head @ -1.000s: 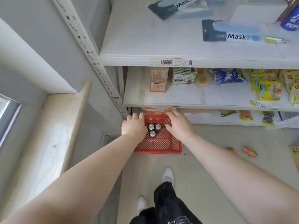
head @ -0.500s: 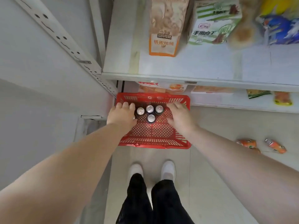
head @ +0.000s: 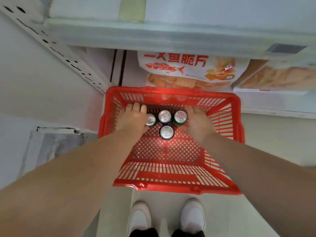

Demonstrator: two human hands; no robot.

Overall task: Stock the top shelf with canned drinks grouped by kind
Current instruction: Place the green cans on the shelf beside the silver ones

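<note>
A: Which edges are around you?

B: The basket (head: 171, 186) stands on the floor (head: 266, 134), just beyond my shoes (head: 140, 218). A snack bag (head: 188, 71) lies just past its far rim. Above that, the front edge of a shelf (head: 153, 36) crosses the whole top of my view. A post (head: 51, 47) with holes comes down from the left to the far left corner of the basket.

A: And the room to move?

B: Inside the basket, a wide stretch of mesh bottom lies between the near can (head: 166, 132) and the near wall. At the left and right, each hand has only a narrow gap to the side wall.

A: Where are the drinks?

B: Four stand upright in the far half of the basket. Three make a row: the left can (head: 151, 119), the middle can (head: 164, 116) and the green can (head: 180, 117). The near can stands just in front of the middle can, very close to it.

A: What are your hands doing?

B: My left hand (head: 132, 118) lies against the left can and covers its left side, and the fingers bend down on the far side. My right hand (head: 198, 122) touches the right side of the green can. The thumbs are hidden, so I cannot tell if either hand grips a can or only rests beside it.
</note>
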